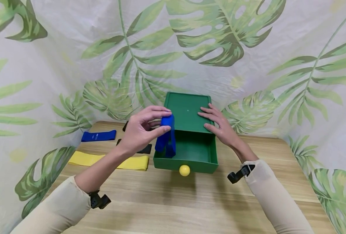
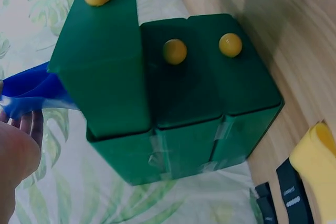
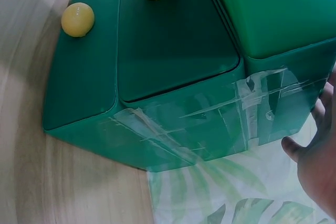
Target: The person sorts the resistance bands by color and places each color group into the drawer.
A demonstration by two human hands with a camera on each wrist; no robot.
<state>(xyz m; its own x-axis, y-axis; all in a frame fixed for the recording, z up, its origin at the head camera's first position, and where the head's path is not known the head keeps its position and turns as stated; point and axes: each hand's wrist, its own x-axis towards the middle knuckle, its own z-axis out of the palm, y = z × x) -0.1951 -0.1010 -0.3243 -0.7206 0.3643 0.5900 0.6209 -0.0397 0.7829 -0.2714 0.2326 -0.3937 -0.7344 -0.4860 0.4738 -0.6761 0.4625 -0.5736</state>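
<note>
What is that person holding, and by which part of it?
The left hand pinches a blue band by its upper end, at the open drawer. The right hand rests on the green cabinet, holding nothing.

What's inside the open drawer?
The blue band held by the left hand dips into the drawer. To its right, the drawer floor looks bare. Whatever lies behind the band or back under the box top is covered.

- pale, wrinkled sheeting rises behind the tabletop and along both sides
- green fronds and broad split leaves are printed across it, with faint yellow spots
- the tabletop is light, streaked wood grain
- soft shadows fall on it; the light is perhaps from overhead
</note>
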